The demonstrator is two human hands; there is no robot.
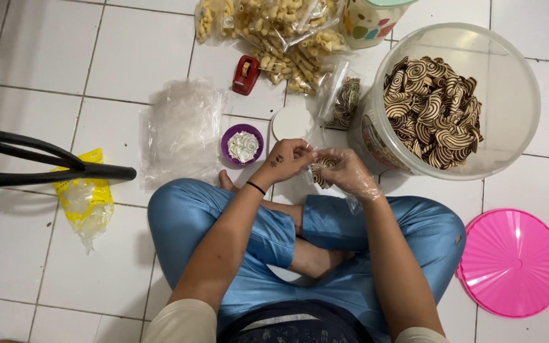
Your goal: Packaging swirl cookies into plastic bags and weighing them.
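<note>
— Where does the small bag of swirl cookies (323, 171) sit from the big clear tub (471, 95)?

— Just off the tub's near-left wall, low over your crossed legs. Both your hands meet on it. Your left hand (290, 159) is pinched closed on the bag's top edge; your right hand (345, 171), in a thin plastic glove, is curled shut around the bag's side, on the tub side of it.

— Which hand is nearer the tub?

— Your right, almost against the tub's wall. The left is one bag's breadth farther from it.

— How does the bag lie?

— From what shows, its mouth points up and away from you, toward the white round lid (291, 122) left of the tub; the filled end hangs toward your lap. I can't tell whether the mouth is open.

— And room around it?

— Tight on the tub side. Left of the tub, beyond the white lid, stand the purple bowl (243, 145) and the stack of empty clear bags (182, 130). The bags of yellow snacks (274, 32) and the red stapler (246, 74) lie farther left of the tub's far rim. The pink lid (511, 262) lies on the floor below the tub, well apart from your hands.
</note>
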